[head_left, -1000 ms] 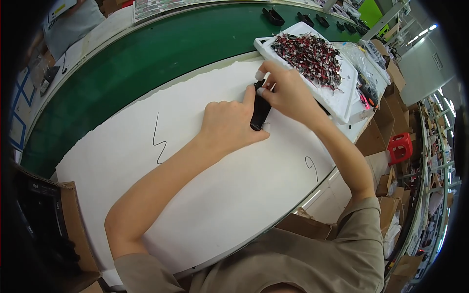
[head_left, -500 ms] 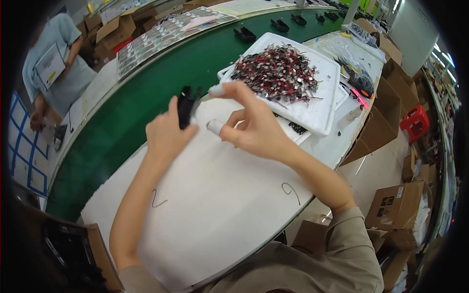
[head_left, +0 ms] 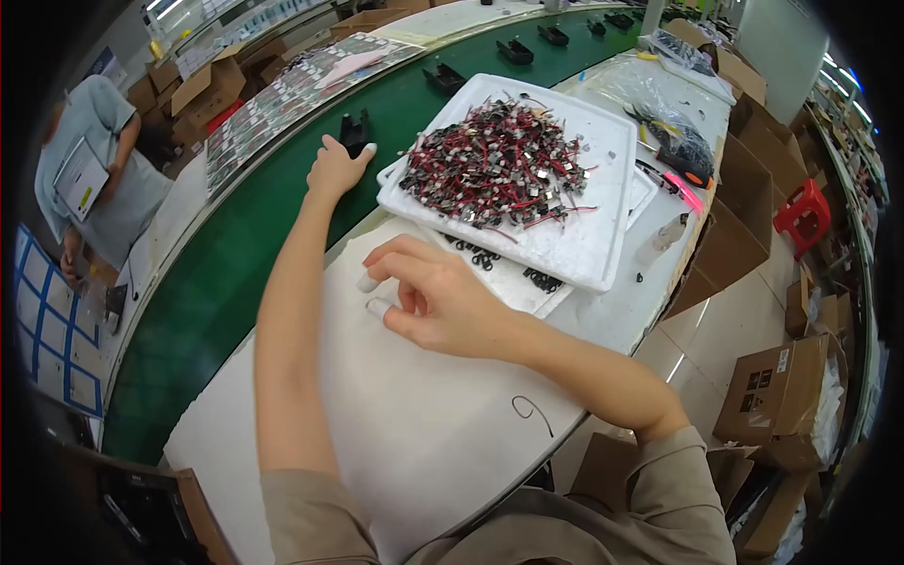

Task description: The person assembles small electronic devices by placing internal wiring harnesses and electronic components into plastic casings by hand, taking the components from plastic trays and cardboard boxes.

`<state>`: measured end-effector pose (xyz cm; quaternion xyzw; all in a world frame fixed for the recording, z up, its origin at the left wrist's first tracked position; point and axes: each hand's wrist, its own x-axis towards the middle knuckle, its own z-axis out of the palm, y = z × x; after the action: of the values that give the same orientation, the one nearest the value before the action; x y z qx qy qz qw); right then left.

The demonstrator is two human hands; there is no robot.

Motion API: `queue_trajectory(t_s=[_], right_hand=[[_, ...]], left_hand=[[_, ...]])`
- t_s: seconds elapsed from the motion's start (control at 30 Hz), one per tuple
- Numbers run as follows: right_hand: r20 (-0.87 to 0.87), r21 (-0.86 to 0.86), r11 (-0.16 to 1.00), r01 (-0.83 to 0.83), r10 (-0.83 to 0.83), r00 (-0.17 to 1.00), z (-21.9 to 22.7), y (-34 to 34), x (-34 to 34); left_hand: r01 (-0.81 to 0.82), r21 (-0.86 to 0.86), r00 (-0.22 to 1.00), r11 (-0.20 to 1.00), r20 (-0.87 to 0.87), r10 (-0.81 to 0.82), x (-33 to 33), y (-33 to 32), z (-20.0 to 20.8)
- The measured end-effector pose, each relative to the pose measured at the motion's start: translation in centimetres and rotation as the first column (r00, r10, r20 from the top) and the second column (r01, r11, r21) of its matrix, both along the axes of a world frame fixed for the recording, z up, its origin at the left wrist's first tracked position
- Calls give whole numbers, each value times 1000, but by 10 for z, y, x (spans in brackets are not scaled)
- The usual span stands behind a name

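Over the green conveyor belt (head_left: 226, 217), my left hand (head_left: 339, 169) reaches out and has its thumb and fingers around the near end of a black plastic housing (head_left: 354, 130). A white cover sits on that thumb tip. My right hand (head_left: 438, 297) hovers over the white work sheet (head_left: 414, 405), fingers loosely curled, thumb and forefinger a little apart with nothing visible between them. White covers are on those two fingertips. Beyond it stands a white foam tray (head_left: 589, 254) holding a heap of small connectors with red and black wires (head_left: 499, 165).
Under the tray, small black rings (head_left: 480, 254) lie on another white tray. More black housings (head_left: 444, 79) sit farther along the belt. A pink marker (head_left: 683, 191) and small bottle (head_left: 669, 233) are at the right edge. Across the belt stands a person (head_left: 99, 169).
My left hand has carried the black housing forward from the sheet's edge onto the belt. My right hand has drawn back from it, thumb and forefinger closer together. The view has shifted.
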<state>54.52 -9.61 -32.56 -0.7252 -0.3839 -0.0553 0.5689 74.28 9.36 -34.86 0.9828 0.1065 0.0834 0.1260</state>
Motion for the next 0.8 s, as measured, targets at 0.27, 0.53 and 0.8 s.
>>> queue_trajectory(t_s=[0.27, 0.53, 0.8], right_hand=[[345, -8, 817, 577, -539, 768, 27, -55, 32], [420, -213, 748, 629, -511, 750, 34, -70, 28], [460, -381, 545, 747, -589, 665, 5, -90, 42]], left_hand=[[294, 391, 751, 872, -658, 41, -258, 103, 104], [-190, 526, 366, 829, -745, 557, -480, 216, 118], [-373, 139, 858, 918, -326, 398, -514, 221, 77]])
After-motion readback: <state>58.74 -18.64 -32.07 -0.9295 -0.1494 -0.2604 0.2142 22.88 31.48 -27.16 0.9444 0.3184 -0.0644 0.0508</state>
